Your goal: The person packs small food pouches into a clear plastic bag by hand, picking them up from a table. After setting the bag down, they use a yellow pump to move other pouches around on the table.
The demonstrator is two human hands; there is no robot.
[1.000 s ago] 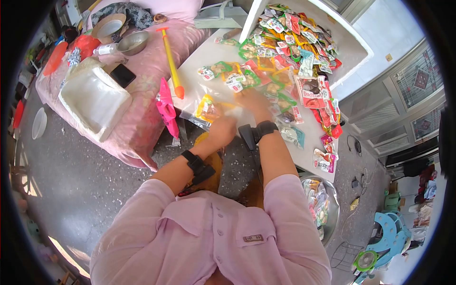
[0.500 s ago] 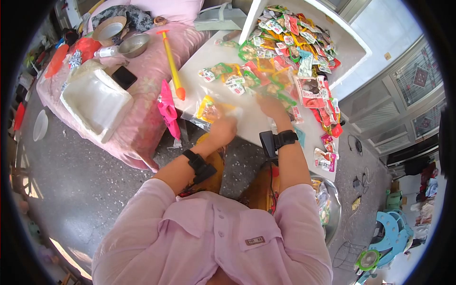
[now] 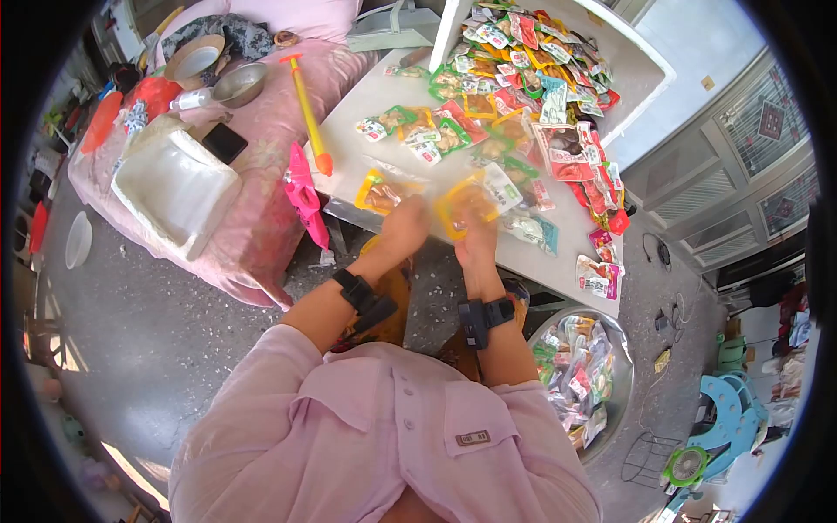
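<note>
My right hand [image 3: 476, 242] is closed on a yellow snack packet [image 3: 460, 207], lifted over the near edge of the white table [image 3: 558, 283] and blurred by motion. Close to its left, my left hand [image 3: 408, 224] has its fingers curled together at the mouth of a clear plastic bag [image 3: 403, 177]. Inside that bag lies another yellow packet [image 3: 375, 193]. Just beyond both hands, several green, yellow and red packets [image 3: 420, 131] are spread on the tabletop.
A large heap of snack packets [image 3: 523, 61] spills from a white foam box [image 3: 641, 83] at the back. Below the table's right end, a metal basin [image 3: 621, 383] holds bagged packets. Left is a pink-covered bed [image 3: 261, 187] with a foam tray [image 3: 179, 187] and yellow toy pump [image 3: 308, 109].
My right hand has come back from the scattered packets toward my left hand, now with a yellow packet in it. My left hand stays at the clear bag.
</note>
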